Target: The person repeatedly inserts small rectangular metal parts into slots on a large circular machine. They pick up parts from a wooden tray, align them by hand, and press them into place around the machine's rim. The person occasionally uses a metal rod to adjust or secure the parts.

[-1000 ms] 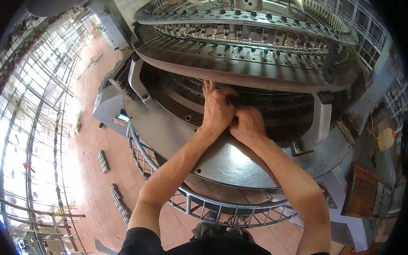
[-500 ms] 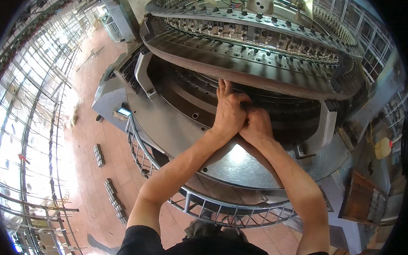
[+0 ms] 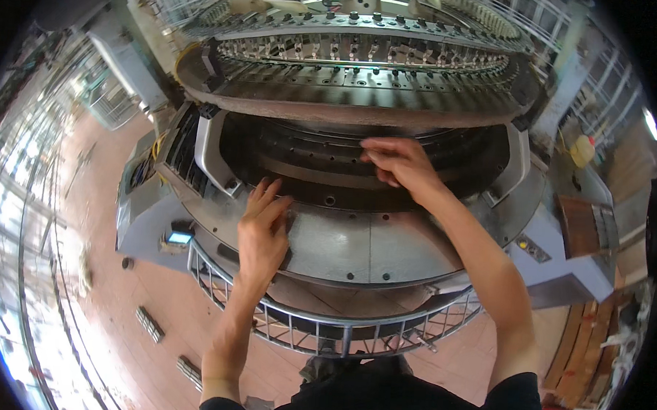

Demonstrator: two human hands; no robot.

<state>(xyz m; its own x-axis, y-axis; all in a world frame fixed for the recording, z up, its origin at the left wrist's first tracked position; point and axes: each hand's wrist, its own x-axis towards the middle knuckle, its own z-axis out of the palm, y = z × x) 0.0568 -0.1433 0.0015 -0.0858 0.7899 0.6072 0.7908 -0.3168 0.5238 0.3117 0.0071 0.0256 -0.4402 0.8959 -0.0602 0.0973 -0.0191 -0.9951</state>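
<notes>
In front of me stands a large circular knitting machine with a round dark metal ring (image 3: 347, 112) above a recessed dark bed (image 3: 308, 171). My left hand (image 3: 261, 231) is over the left part of the shiny metal plate (image 3: 334, 242) at the machine's front, its fingers spread and holding nothing. My right hand (image 3: 403, 166) hovers over the recessed bed, below the ring's edge. Its thumb and index finger come together at the tips, pointing left, and the other fingers curl in. Anything between those tips is too small to make out.
A curved metal rail (image 3: 345, 330) runs between me and the machine. Upright brackets flank the bed, one at the left (image 3: 212, 152), one at the right (image 3: 517, 165). Blocky metal bars (image 3: 149, 324) lie on the tiled floor. A wooden board (image 3: 583, 227) and a yellowish container (image 3: 582, 151) are at the right.
My hands were together below the ring's edge and are now apart. The left came down and left onto the plate; the right stays over the bed. My view has shifted.
</notes>
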